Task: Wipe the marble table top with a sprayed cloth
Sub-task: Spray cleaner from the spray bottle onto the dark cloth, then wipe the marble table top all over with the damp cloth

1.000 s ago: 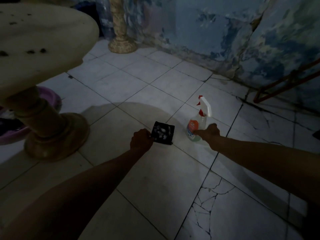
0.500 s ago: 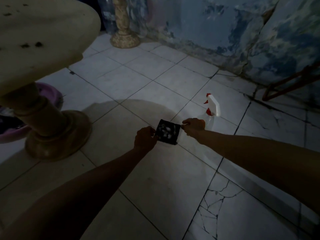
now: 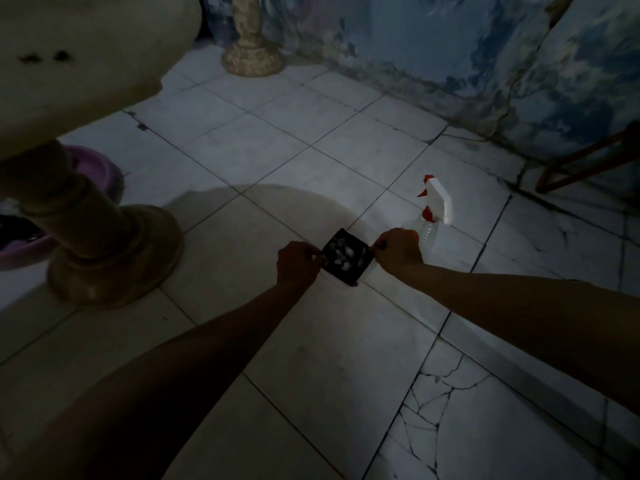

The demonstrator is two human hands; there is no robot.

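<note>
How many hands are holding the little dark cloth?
2: the left hand pinches the left edge of the cloth, and the right hand pinches its right edge, above the tiled floor.

A dim room in a worn home: a cracked tile floor (image 3: 311, 161), a blue wall (image 3: 450, 57) with peeling paint, a stone pedestal counter (image 3: 86, 64), a purple basin (image 3: 93, 164) beneath it, a spray bottle (image 3: 437, 206) on the floor.

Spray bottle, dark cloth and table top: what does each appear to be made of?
Spray bottle: clear glossy plastic body, white and red plastic trigger head. Dark cloth: thin, limp fabric with pale blotches, pinched at its edges by both hands. Table top: pale matte stone, probably marble, with dark spots.
</note>
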